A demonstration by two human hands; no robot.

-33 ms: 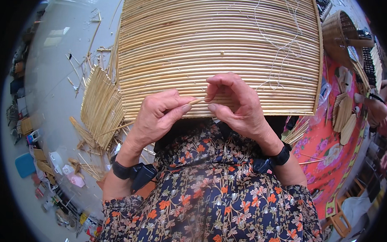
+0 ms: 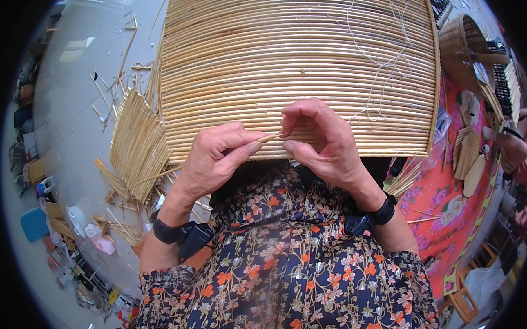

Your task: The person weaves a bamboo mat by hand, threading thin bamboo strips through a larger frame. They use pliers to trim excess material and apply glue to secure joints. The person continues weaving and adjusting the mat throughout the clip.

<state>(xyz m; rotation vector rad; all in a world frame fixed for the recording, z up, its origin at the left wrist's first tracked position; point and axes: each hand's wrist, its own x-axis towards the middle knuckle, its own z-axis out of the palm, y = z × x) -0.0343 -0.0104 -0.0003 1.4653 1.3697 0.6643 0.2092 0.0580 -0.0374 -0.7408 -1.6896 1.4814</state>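
My left hand (image 2: 218,155) pinches a thin straw-coloured stalk (image 2: 269,138) between thumb and forefinger, close to its pointed tip. Beside that tip is my right hand (image 2: 325,140), its forefinger curled and its thumb held apart from it. The tip reaches the right forefinger; whether it is touched is too fine to tell. Both hands are over the near edge of a large mat of parallel stalks (image 2: 290,67), bound by a rim. Loose white thread (image 2: 389,65) lies in loops on the mat's right part.
A bundle of cut stalks (image 2: 138,143) lies left of the mat, with scraps on the grey floor around it. At right, a woven basket (image 2: 462,47) stands by a red floral cloth (image 2: 447,214) bearing flat woven pieces (image 2: 468,154). Another person's arm (image 2: 512,147) shows at far right.
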